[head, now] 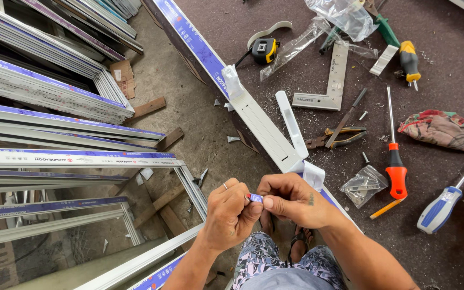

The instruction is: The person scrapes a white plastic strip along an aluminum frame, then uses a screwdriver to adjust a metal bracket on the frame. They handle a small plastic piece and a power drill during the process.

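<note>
Both hands meet low in the middle of the view, each grip clenched on one small blue-and-white scrap [254, 197]. The left hand [231, 215], a ring on one finger, pinches the scrap's left end between thumb and forefinger; the right hand [291, 200] pinches its right end, so the scrap sits between the fingertips, held in the air above the person's patterned lap and sandalled feet.

Just beyond the right hand a white frame bar [264, 126] runs up and left along the edge of the desk [447, 247], its blue film [189, 37] peeled back partway and a loose white strip [292, 124] lying across it. On the dark desk to the right lie a small clear bag [363, 185] of fittings, a red screwdriver [395, 161], a blue one [440, 208], pliers [339, 137], a steel square [331, 80], a tape measure [264, 49] and a folded cloth [440, 130]. Left of the hands, stacked frame sections [55, 96] rest on the floor.
</note>
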